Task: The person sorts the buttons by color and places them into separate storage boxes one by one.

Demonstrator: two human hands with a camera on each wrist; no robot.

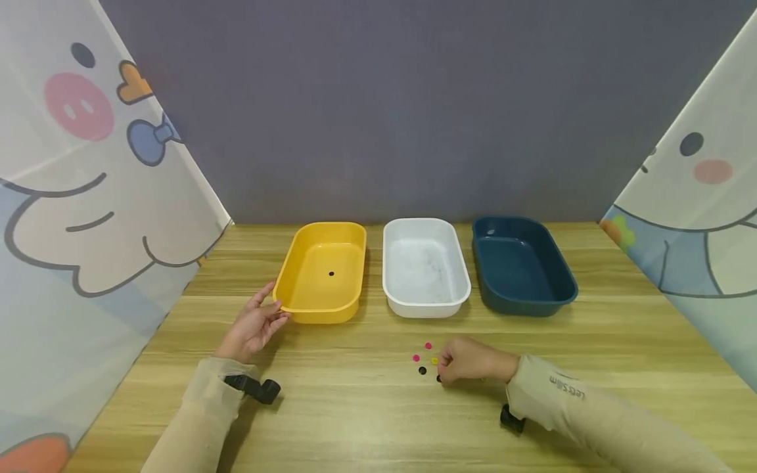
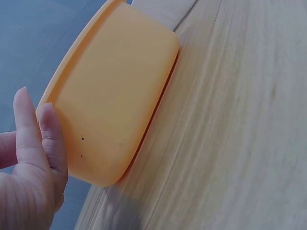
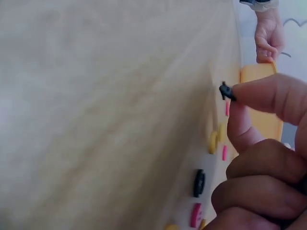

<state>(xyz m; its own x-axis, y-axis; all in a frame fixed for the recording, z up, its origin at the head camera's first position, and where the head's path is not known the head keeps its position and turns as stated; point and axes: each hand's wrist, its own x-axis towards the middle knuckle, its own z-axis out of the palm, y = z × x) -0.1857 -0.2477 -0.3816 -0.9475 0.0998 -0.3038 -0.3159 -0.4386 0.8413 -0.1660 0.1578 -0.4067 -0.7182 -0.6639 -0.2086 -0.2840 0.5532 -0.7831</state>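
Between thumb and forefinger, my right hand (image 1: 470, 360) pinches a small black button (image 3: 226, 91), its other fingers curled in. Around that hand on the table lie several small buttons: a black button (image 1: 422, 370), a pink button (image 1: 416, 358), another pink button (image 1: 428, 345) and a yellow button (image 1: 434, 360); more are partly hidden by the hand. My left hand (image 1: 254, 328) touches the near left corner of the yellow tray (image 1: 317, 316), fingers fairly straight against its rim in the left wrist view. One dark button (image 1: 331, 274) lies inside this tray.
A white tray (image 1: 427, 310) stands in the middle and a dark blue tray (image 1: 526, 306) to its right, both behind the buttons. The wooden table (image 1: 355, 420) ends at a grey back panel (image 1: 378, 118). Cartoon-printed cloths flank both sides.
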